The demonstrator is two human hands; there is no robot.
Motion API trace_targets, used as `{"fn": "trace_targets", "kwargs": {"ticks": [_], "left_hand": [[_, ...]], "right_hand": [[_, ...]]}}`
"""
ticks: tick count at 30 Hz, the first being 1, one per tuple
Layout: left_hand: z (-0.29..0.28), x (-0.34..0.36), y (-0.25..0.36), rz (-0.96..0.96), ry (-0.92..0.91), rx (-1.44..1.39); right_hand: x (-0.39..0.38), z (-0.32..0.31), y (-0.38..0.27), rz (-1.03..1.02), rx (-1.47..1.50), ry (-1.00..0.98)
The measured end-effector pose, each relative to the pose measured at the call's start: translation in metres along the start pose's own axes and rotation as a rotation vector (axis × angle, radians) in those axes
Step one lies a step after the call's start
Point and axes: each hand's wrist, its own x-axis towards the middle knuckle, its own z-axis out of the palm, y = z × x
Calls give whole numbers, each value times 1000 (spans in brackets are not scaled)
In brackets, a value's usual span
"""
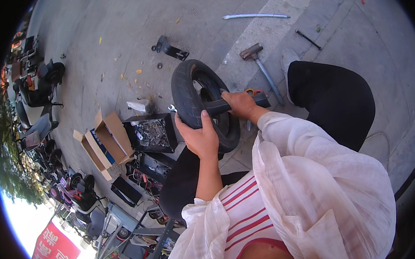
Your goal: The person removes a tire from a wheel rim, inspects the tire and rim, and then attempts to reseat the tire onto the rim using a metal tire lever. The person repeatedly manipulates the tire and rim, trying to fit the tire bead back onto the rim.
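A small black tyre [181, 90] stands upright in front of me, above my lap. My left hand [201, 137] grips its near left side, thumb up on the tread and fingers beneath. On the right, my right hand [240, 103] is closed around a flat black rubber strip [217, 107] that comes out of the tyre's opening; its other end sticks out past my wrist. I cannot tell whether the strip is an inner tube. Orange handles [251, 91] of a tool show just beyond my right hand, the rest hidden.
A hammer [267, 75], a long silver bar [256, 16], a black rod [308, 39] and a black bracket [170, 48] lie on the pavement. At left are a spanner [172, 108], a black box of small metal parts [152, 135], an open cardboard box [117, 138] and parked scooters [41, 88].
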Motion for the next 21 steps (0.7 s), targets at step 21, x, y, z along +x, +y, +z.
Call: {"fn": "trace_targets", "kwargs": {"ticks": [21], "left_hand": [[-9, 9, -26, -66, 75, 113]], "right_hand": [[-37, -16, 35, 59, -40, -215]]}}
